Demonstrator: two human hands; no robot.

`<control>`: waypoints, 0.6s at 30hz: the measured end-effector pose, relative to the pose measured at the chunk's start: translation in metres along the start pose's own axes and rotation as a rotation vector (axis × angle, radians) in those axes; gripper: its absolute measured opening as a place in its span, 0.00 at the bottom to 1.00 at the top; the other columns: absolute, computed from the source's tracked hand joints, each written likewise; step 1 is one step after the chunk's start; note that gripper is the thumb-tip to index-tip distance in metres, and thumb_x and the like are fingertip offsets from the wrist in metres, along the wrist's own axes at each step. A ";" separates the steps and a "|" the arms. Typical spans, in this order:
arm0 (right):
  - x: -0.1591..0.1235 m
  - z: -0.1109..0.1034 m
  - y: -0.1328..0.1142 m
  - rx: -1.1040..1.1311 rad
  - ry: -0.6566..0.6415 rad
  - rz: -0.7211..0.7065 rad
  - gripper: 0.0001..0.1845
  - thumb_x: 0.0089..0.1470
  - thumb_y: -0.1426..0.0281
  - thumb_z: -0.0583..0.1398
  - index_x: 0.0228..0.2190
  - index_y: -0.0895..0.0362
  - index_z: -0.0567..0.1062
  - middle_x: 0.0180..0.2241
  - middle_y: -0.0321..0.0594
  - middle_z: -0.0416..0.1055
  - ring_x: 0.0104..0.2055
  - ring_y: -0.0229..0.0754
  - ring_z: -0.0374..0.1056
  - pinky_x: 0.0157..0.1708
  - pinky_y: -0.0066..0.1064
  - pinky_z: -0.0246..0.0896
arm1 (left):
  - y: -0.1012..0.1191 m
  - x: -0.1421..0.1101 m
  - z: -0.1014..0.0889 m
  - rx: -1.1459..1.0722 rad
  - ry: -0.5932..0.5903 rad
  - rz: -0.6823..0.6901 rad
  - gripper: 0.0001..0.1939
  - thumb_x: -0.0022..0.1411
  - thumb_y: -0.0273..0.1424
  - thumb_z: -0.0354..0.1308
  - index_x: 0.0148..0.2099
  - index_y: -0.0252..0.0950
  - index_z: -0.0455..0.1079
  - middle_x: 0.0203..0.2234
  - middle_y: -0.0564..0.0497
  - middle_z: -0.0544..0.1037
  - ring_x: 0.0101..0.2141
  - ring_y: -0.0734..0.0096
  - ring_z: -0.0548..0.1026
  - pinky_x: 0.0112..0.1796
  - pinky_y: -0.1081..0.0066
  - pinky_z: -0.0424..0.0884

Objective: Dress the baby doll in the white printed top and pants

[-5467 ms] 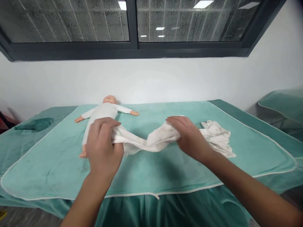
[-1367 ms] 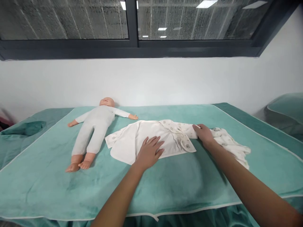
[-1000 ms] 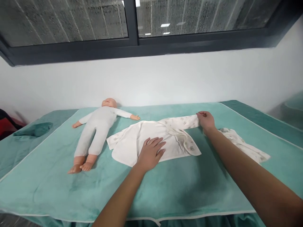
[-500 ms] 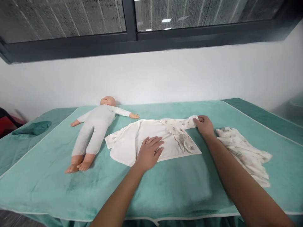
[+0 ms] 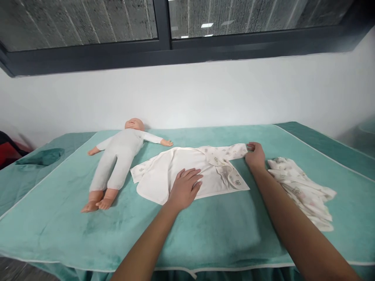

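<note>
A white baby shirt (image 5: 187, 160) with small printed motifs lies spread on the green cover, its sleeves out to both sides. My left hand (image 5: 185, 187) rests flat on the middle of its body, fingers stretched out and pressing no fold. Beside the end of the right sleeve is my right hand (image 5: 254, 155), fingers loosely bent and apart, with the whole cuff showing. To the left, a baby doll (image 5: 120, 152) in a white suit lies on its back, arms spread, one of its hands near the shirt's shoulder.
A crumpled white printed baby garment (image 5: 303, 191) lies right of my right forearm. The green cover (image 5: 219, 230) spreads over the bed, which meets a white wall (image 5: 205, 93) under a dark window frame (image 5: 187, 48). A red and black item (image 5: 8, 152) sits at the far left.
My right hand has let go of the sleeve cuff and shifted slightly right of it. My left hand stays in place on the shirt.
</note>
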State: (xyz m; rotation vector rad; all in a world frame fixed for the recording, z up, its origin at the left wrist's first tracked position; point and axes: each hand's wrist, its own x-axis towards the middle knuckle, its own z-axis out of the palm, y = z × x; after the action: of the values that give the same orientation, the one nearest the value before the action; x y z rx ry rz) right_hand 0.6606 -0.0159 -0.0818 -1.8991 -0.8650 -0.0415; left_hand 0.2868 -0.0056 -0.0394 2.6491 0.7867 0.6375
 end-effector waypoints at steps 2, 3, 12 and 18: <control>-0.002 -0.002 -0.003 -0.028 0.032 0.034 0.27 0.41 0.71 0.52 0.47 0.57 0.67 0.46 0.48 0.70 0.47 0.50 0.67 0.50 0.45 0.60 | 0.000 0.000 0.000 0.004 0.001 0.002 0.19 0.71 0.38 0.42 0.57 0.47 0.68 0.59 0.55 0.70 0.61 0.70 0.63 0.64 0.57 0.50; -0.002 -0.002 -0.006 -0.038 0.041 0.047 0.25 0.43 0.70 0.52 0.46 0.57 0.68 0.46 0.48 0.70 0.47 0.50 0.67 0.50 0.45 0.60 | 0.000 0.000 0.000 0.005 0.001 0.002 0.19 0.71 0.38 0.42 0.57 0.47 0.68 0.59 0.55 0.70 0.61 0.70 0.63 0.64 0.57 0.50; -0.007 -0.006 -0.022 -0.103 0.009 0.050 0.26 0.50 0.58 0.58 0.48 0.57 0.70 0.42 0.47 0.74 0.41 0.50 0.69 0.46 0.44 0.62 | -0.001 0.001 0.002 -0.007 0.002 -0.004 0.18 0.72 0.38 0.42 0.56 0.47 0.68 0.60 0.57 0.69 0.61 0.71 0.62 0.64 0.58 0.49; -0.025 -0.001 -0.043 -0.191 -0.257 -0.423 0.23 0.58 0.63 0.51 0.53 0.55 0.70 0.56 0.45 0.69 0.58 0.50 0.62 0.59 0.44 0.56 | -0.001 0.002 0.002 0.009 0.006 -0.003 0.18 0.71 0.37 0.43 0.56 0.47 0.69 0.59 0.56 0.70 0.60 0.70 0.63 0.64 0.57 0.51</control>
State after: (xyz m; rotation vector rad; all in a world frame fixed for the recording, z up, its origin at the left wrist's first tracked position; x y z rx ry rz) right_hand 0.6172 -0.0205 -0.0573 -1.8892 -1.4743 -0.1435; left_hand 0.2884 -0.0043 -0.0410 2.6548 0.7975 0.6426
